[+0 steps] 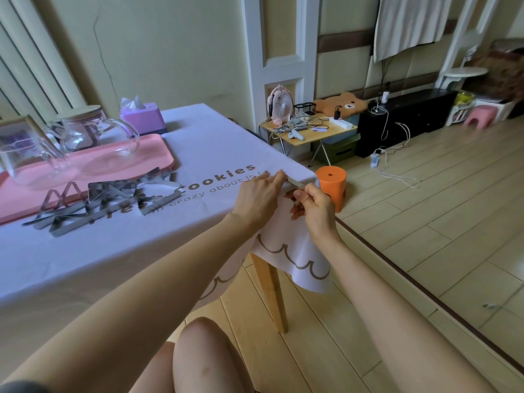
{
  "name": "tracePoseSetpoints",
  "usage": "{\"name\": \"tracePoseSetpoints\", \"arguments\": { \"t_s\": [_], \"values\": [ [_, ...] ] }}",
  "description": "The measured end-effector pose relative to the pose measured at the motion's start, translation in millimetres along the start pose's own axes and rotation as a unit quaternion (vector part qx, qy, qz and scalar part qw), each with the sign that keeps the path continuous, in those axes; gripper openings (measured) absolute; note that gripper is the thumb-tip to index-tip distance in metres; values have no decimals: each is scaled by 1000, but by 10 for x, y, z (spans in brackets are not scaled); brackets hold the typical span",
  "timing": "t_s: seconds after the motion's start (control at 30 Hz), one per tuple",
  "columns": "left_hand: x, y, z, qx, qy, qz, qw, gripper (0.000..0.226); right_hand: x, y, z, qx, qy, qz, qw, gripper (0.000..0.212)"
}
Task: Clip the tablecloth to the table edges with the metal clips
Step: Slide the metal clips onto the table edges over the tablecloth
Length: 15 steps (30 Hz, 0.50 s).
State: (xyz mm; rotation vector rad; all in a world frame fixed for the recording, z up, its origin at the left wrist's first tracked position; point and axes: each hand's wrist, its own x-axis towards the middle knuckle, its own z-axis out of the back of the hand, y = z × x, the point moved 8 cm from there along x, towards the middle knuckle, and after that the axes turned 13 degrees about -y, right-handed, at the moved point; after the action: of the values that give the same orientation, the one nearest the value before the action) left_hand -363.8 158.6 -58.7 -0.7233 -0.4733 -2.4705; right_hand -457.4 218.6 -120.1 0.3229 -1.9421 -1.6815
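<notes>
While the left hand [261, 194] lay on the right edge of the wooden table [270, 293], its fingertips pinched the top strip of a flat silver metal clip [295, 181] near the far right corner. The right hand [314, 205], just beside it and below the edge, had thumb and curled fingers closed on the clip's lower part, against the hanging cloth. The pale lilac tablecloth [198, 154] with brown lettering covered the whole top, and its scalloped brown-trimmed corner flap drooped over the near right leg.

To the right of that edge lay open pale plank floor. A round orange plastic stool [331, 180] stood close to the far right corner.

On the tabletop to the left, a loose pile of metal clips [107, 199] rested touching the near rim of a flat pink rectangular tray [147, 154]. The tray carried a clear glass pitcher [28, 163] at its left, a clear round glass teapot [113, 137] and a glass jar with a wooden lid [80, 123]. What the vessels held could not be told. A purple tissue box [143, 119] with white tissue sticking out stood beyond the tray.
</notes>
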Motion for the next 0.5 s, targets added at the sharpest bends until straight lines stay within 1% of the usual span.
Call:
{"name": "tracePoseSetpoints", "arguments": {
  "t_s": [0.13, 0.23, 0.27, 0.33, 0.43, 0.47, 0.5],
  "values": [
    [-2, 5, 2, 5, 7, 0, 1000, 45, -33, -31, -5, 20, -21, -11, 1000, 14],
    [-8, -7, 9, 8, 16, -7, 1000, 44, -95, -40, -2, 61, -50, -20, 997, 7],
    [-14, -13, 6, 6, 19, -11, 1000, 44, -111, -58, 9, 83, -57, -32, 994, 8],
    [-24, -2, -1, -3, 26, -4, 1000, 44, -111, -83, 45, 98, -56, -35, 993, 21],
    [-37, 15, -6, -6, 32, 12, 999, 44, -60, -77, 78, 30, -26, 3, 999, 33],
    [-43, 10, -10, -6, 32, 11, 999, 45, -46, -60, 79, 1, -14, 23, 1000, 36],
    [-47, 4, -10, -7, 33, 11, 999, 45, -29, -14, 99, -50, -12, 65, 997, 42]
  ]
}}
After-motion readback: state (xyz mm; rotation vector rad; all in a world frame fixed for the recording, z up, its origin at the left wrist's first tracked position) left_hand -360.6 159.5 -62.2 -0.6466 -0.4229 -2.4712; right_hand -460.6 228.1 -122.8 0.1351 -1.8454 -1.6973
